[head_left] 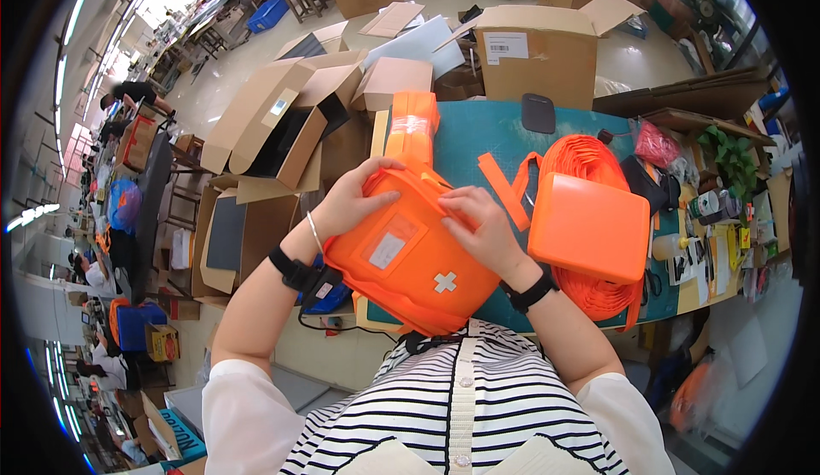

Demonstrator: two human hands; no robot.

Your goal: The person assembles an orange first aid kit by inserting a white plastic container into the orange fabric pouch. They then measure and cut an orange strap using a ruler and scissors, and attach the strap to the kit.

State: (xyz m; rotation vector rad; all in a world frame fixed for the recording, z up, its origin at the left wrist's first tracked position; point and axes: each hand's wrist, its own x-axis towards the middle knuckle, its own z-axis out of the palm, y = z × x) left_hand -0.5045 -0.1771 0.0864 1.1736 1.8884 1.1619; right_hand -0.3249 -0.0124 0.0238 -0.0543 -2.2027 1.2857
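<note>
Both of my hands grip one orange first-aid bag [408,260], held over the near edge of the teal worktop [465,146]: left hand [352,200] curled round its upper left corner, right hand [481,229] pressing its top edge. An orange flat case [589,227] lies just right, on coiled orange webbing [589,163].

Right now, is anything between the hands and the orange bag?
No, nothing visible. The left hand grips the orange bag at its upper left corner, and the right hand rests on its top right edge, fingers touching the fabric directly.
</note>
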